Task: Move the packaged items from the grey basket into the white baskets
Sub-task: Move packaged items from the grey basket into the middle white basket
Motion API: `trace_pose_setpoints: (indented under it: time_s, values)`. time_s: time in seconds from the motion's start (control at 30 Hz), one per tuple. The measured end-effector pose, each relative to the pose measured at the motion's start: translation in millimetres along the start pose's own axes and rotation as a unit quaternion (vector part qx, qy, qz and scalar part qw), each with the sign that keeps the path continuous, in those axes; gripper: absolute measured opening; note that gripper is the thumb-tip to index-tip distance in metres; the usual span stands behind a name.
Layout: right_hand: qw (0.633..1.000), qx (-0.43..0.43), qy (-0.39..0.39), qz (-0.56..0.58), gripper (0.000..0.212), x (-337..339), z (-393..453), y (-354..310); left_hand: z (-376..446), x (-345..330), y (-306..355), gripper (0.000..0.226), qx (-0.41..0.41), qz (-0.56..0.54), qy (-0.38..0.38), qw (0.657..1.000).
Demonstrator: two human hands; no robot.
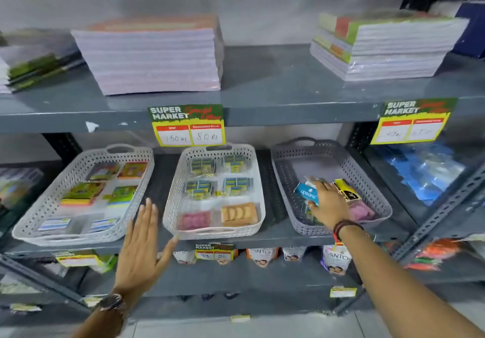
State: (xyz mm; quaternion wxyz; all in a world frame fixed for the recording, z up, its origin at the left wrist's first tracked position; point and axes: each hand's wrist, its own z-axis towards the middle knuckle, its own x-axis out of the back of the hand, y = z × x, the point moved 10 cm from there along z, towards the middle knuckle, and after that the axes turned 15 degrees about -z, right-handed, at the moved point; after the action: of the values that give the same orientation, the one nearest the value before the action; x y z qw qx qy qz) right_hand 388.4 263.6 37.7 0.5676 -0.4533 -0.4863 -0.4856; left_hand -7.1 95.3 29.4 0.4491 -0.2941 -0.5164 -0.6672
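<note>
The grey basket stands on the right of the middle shelf. Inside it lie a yellow-and-black packet and a pink packet. My right hand reaches into this basket and grips a blue-and-white packet. Two white baskets stand to the left: the middle white basket holds rows of small packs, and the left white basket holds coloured pads and packets. My left hand hovers flat and open in front of the gap between the white baskets, holding nothing.
A grey shelf above carries stacks of wrapped notebooks. Price tags hang from its front edge over the baskets. Blue packets lie at the far right. The lower shelf holds hanging sachets.
</note>
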Motion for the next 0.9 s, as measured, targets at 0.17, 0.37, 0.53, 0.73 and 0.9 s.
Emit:
trace_pose_setpoints:
  time_s: [0.17,0.37,0.53,0.73,0.9]
  values:
    - [0.995,-0.051,-0.09,0.018,0.062,-39.2,31.9,11.9,-7.4,-20.7,-38.5,0.088,0.021,0.009,-0.041,0.999]
    - [0.993,-0.051,-0.095,-0.051,0.063,-52.7,48.2,11.9,-1.1,-51.7,-63.3,0.088,0.005,0.007,-0.086,0.996]
    - [0.991,-0.054,-0.088,-0.091,0.065,-52.4,46.9,3.0,5.3,-70.7,-79.9,0.093,0.01,-0.005,-0.12,0.993]
    - [0.988,-0.061,-0.083,-0.111,0.029,-36.5,40.4,-2.0,3.1,-80.0,-87.6,0.093,0.018,-0.009,-0.131,0.991]
    - [0.991,-0.111,-0.054,-0.044,0.01,-10.9,41.1,16.2,2.4,-80.5,-86.5,0.097,0.008,-0.01,-0.131,0.991]
